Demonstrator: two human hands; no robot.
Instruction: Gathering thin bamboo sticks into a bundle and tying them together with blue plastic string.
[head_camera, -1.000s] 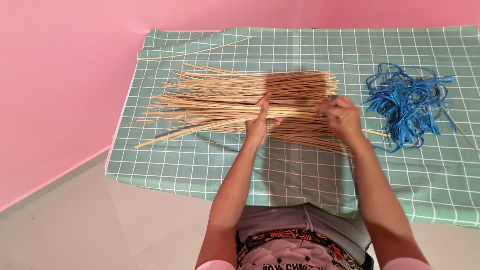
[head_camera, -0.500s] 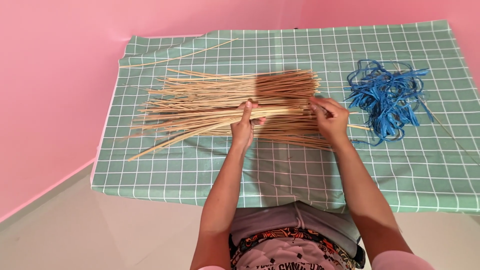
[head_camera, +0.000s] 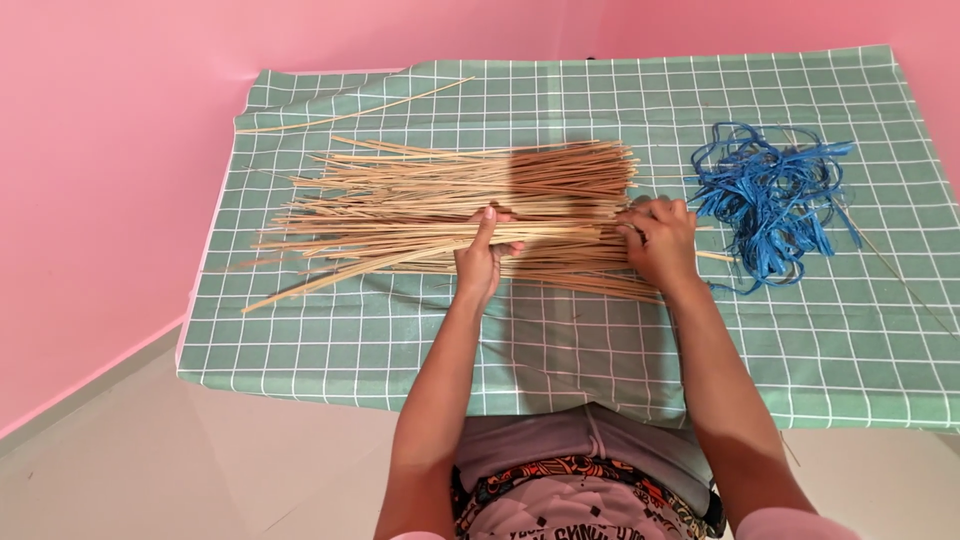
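Note:
A wide bundle of thin tan sticks (head_camera: 420, 200) lies across a table covered with a green checked cloth (head_camera: 560, 340). My left hand (head_camera: 482, 255) rests on the middle of the bundle, thumb up, fingers curled over a few sticks. At the bundle's right end, my right hand (head_camera: 660, 238) closes its fingers around the stick ends. A tangle of blue plastic string (head_camera: 770, 200) lies just right of my right hand, not touched.
One loose stick (head_camera: 350, 112) lies apart near the table's back left corner. Pink walls (head_camera: 110, 150) stand behind and to the left. The table's front edge hangs above a pale floor (head_camera: 200, 460) by my lap.
The camera view has shifted slightly. Both hands stay on the bundle, the left one sliding a little along the sticks; the string has not moved.

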